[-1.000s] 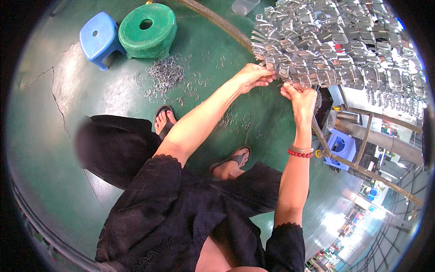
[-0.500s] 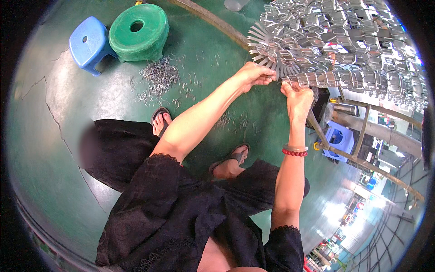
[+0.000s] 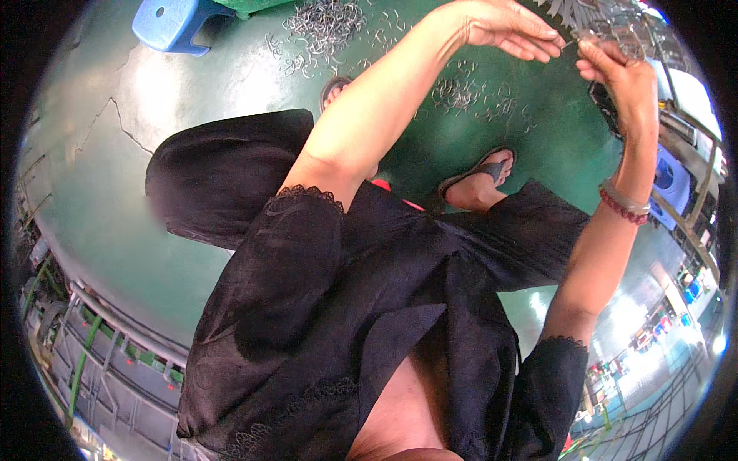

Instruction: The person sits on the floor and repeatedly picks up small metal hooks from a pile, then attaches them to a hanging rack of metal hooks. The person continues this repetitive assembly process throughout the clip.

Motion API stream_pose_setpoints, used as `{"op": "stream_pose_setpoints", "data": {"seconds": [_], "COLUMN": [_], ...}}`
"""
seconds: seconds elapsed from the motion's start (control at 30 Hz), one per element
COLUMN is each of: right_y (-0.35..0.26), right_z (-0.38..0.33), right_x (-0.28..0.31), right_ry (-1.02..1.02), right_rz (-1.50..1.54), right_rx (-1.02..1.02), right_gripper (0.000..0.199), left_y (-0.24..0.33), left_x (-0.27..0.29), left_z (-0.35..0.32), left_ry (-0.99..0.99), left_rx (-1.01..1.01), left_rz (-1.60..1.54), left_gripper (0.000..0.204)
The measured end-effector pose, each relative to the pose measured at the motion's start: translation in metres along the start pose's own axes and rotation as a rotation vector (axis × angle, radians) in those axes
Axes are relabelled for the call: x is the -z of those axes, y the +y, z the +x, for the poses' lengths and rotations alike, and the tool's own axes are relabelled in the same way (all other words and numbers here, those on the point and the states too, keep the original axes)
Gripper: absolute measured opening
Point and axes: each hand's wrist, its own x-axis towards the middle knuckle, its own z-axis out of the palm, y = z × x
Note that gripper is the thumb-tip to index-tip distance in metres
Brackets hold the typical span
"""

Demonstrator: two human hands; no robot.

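My left hand [image 3: 511, 32] is raised at the top, its fingers closed, with the thumb and forefinger pinching the end of a thin metal strip [image 3: 569, 44]. Just to its right, my right hand [image 3: 624, 75] is closed too, thumb against forefinger, on a small shiny metal piece [image 3: 588, 37] whose shape is mostly hidden by the fingers. The two sets of fingertips are close together but apart. Right above them, fanned metal strips [image 3: 565, 11] and linked shiny metal pieces [image 3: 626, 31] are cut off by the picture's upper edge.
A heap of small curved metal bits [image 3: 327, 29] lies on the green floor, with more scattered bits [image 3: 461, 94] nearer my feet. A blue stool [image 3: 173, 24] and a green stool [image 3: 250, 6] stand top left. A blue-violet plastic stool [image 3: 670, 184] and metal frame bars [image 3: 701, 188] are at right.
The view has shifted, so hands and hanging metal pieces sit higher and further right. Most of the linked metal pieces are now out of view. Both hands stay close together, fingers closed.
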Motion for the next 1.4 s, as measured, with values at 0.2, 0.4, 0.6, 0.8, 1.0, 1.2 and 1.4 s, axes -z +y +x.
{"op": "stream_pose_setpoints", "data": {"seconds": [0.2, 0.4, 0.6, 0.8, 1.0, 1.2, 1.4], "right_y": [0.011, 0.025, 0.033, 0.000, 0.031, -0.007, 0.016], "right_z": [0.007, 0.003, -0.003, -0.024, 0.030, -0.025, -0.015], "right_x": [-0.003, -0.018, -0.023, -0.022, 0.007, -0.026, -0.031], "right_ry": [-0.154, -0.005, 0.134, 0.364, 0.125, 0.554, 0.639], "right_rz": [0.192, 0.383, 0.332, 0.137, 0.084, -0.221, -0.281], "right_rx": [0.014, 0.108, 0.137, 0.287, -0.006, 0.521, 0.604], "right_gripper": [0.025, 0.031, 0.028, 0.017, 0.017, 0.013, 0.010], "left_y": [0.007, 0.003, -0.057, -0.229, -0.235, -0.248, -0.260], "left_x": [-0.016, -0.031, 0.012, 0.054, 0.046, 0.053, 0.064], "left_z": [-0.015, -0.010, -0.014, -0.072, -0.090, -0.112, -0.109], "left_ry": [0.130, 0.277, 0.400, 0.427, 0.833, 0.718, 0.779], "left_rx": [-0.061, -0.059, 0.015, 0.487, 0.407, 0.355, 0.404], "left_rz": [0.288, 0.316, 0.795, 1.508, 1.377, 1.644, 1.716], "left_gripper": [0.019, 0.015, 0.028, 0.022, 0.026, 0.024, 0.022]}}
